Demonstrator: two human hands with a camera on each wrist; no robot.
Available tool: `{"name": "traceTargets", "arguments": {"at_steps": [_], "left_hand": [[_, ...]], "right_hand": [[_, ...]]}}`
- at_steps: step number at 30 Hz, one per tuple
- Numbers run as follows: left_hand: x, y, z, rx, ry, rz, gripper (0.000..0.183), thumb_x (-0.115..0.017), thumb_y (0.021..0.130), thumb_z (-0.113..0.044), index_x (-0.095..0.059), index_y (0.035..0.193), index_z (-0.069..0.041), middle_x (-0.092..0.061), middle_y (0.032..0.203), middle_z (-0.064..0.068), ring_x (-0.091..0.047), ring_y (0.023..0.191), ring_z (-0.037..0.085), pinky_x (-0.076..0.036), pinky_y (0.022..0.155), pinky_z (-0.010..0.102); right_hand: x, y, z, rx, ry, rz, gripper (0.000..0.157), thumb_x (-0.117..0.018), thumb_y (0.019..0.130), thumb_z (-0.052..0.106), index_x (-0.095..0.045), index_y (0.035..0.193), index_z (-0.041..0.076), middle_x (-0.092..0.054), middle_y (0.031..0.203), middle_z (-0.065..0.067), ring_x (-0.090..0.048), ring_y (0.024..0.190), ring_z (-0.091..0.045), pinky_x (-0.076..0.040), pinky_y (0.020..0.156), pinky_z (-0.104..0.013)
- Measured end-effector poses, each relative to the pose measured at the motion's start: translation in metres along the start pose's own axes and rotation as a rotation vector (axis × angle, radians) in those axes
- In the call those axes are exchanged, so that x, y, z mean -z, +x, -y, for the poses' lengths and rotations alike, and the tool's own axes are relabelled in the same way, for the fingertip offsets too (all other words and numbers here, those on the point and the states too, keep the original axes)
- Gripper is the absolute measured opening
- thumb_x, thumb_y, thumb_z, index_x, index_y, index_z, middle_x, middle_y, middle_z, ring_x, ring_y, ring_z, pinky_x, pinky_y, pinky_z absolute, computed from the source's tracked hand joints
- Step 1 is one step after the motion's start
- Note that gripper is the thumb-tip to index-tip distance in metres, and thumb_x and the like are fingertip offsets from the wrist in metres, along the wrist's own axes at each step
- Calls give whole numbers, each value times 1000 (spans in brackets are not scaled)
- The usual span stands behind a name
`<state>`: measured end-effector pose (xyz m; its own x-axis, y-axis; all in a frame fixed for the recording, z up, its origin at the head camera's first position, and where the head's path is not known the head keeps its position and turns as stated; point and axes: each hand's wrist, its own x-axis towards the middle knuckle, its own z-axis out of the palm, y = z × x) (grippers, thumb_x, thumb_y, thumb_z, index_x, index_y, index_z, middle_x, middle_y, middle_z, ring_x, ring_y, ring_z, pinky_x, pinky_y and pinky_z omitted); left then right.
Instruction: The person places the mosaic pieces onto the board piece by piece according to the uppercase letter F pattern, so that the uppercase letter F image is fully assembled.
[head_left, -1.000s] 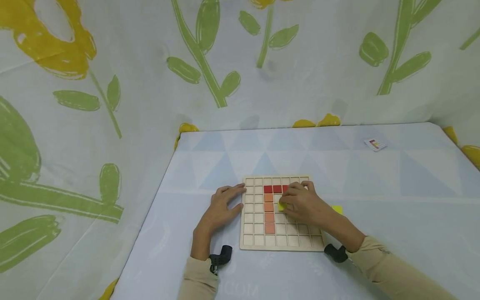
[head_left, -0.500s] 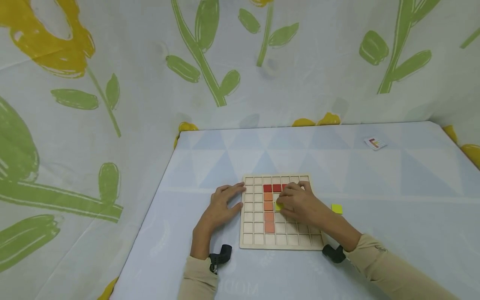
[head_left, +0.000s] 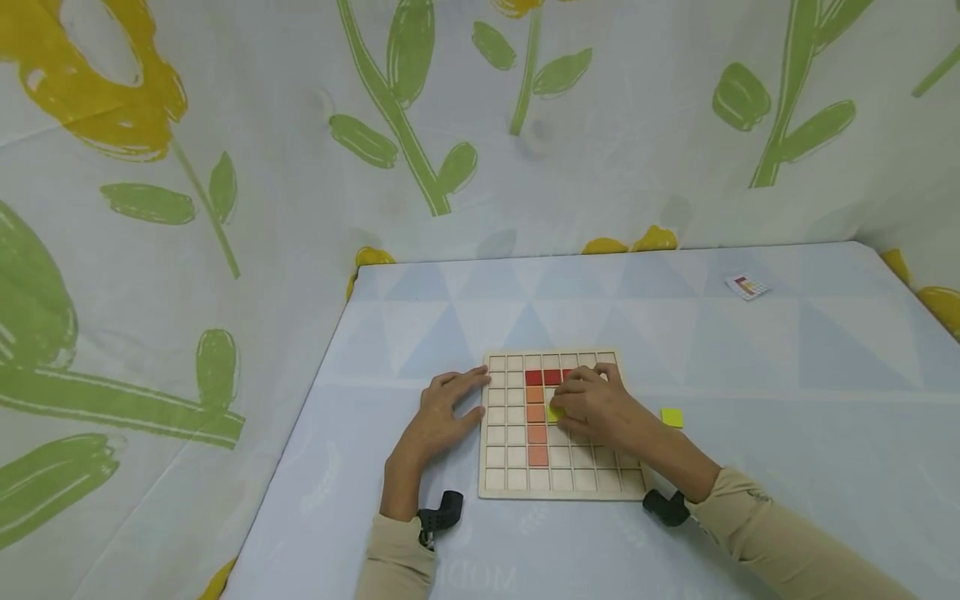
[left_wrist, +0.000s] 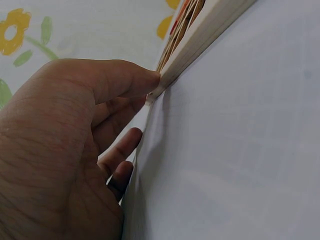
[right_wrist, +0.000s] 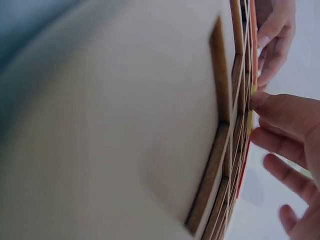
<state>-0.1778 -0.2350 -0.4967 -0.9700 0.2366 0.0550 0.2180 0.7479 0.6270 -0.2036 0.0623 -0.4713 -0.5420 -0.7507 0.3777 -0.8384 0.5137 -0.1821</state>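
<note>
A square wooden grid board (head_left: 562, 496) lies on the table. Short red tiles (head_left: 552, 377) form a row near its top, and orange to salmon tiles (head_left: 536, 414) run down one column below. My right hand (head_left: 606, 408) reaches over the board, thumb and forefinger pinching a yellow tile (head_left: 553, 414) at a cell right of the orange column. In the right wrist view that yellow tile (right_wrist: 250, 122) shows between the fingertips. My left hand (head_left: 444, 414) rests beside the board, fingers loosely extended; its thumb touches the board's edge (left_wrist: 180, 60) in the left wrist view.
Another yellow tile (head_left: 672, 417) lies on the table right of the board, near the right forearm. Farther back at the right is a small printed card (head_left: 747, 287). A flower-patterned cloth (head_left: 285, 167) stands behind the table and along its left side.
My right hand has shifted slightly left with the yellow tile, toward the orange column, then stayed nearly still. The left hand holds its place at the board's edge.
</note>
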Motion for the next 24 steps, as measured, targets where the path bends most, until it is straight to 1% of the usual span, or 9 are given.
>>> {"name": "traceTargets", "arguments": {"at_steps": [3, 5, 7, 9, 11, 14, 21, 24], "left_hand": [[0, 0, -1, -11, -1, 0, 50, -63, 94, -25, -57, 143, -25, -43, 153, -16, -33, 139, 23, -24, 110, 54], [0, 0, -2, -21, -3, -7, 50, -63, 94, -24, -58, 143, -24, -44, 153, -15, -34, 139, 25, -24, 110, 55], [0, 0, -2, -15, 0, -7, 49, -63, 94, -24, -58, 143, -24, -44, 153, -15, -33, 139, 24, -24, 110, 55], [0, 0, -2, -8, 3, -1, 49, -63, 94, -24, -57, 143, -25, -43, 153, -16, -33, 139, 24, -24, 111, 55], [0, 0, -2, -8, 4, 2, 49, -63, 95, -24, -57, 144, -25, -43, 153, -17, -33, 139, 23, -24, 111, 54], [0, 0, -3, -6, 1, 11, 49, -63, 96, -25, -56, 145, -26, -42, 154, -17, -33, 139, 22, -24, 111, 53], [0, -1, -3, -18, -9, -8, 49, -63, 94, -24, -58, 143, -23, -44, 153, -14, -35, 138, 24, -25, 108, 55], [2, -1, 0, -21, -16, -1, 49, -63, 95, -24, -57, 143, -23, -43, 153, -15, -34, 139, 24, -24, 109, 55]], "right_hand": [[3, -1, -1, 11, -17, -34, 26, -89, 74, 19, -78, 97, 15, -73, 99, 5, -58, 107, -22, -36, 88, -52], [6, -2, -2, 9, -22, -51, 26, -89, 73, 18, -77, 96, 15, -72, 97, 6, -58, 106, -21, -36, 87, -52], [9, -4, -2, -16, -4, -51, 24, -88, 75, 16, -77, 96, 15, -72, 97, 5, -58, 105, -21, -35, 87, -52], [14, -9, -3, -63, 19, -39, 22, -86, 77, 15, -77, 97, 14, -71, 98, 4, -58, 106, -21, -34, 89, -54], [21, -15, -5, -114, 27, -27, 20, -84, 79, 14, -76, 98, 14, -70, 101, 3, -58, 107, -22, -34, 91, -56], [30, -27, -9, -173, 22, -17, 22, -85, 78, 13, -76, 99, 13, -69, 102, 1, -57, 109, -24, -33, 92, -58], [44, -54, -24, -224, -14, -34, 26, -86, 76, 14, -75, 99, 13, -69, 102, 1, -56, 108, -26, -31, 91, -58], [50, -63, -28, -255, -20, -32, 27, -87, 75, 14, -76, 99, 13, -69, 101, 1, -56, 107, -26, -30, 92, -58]]}}
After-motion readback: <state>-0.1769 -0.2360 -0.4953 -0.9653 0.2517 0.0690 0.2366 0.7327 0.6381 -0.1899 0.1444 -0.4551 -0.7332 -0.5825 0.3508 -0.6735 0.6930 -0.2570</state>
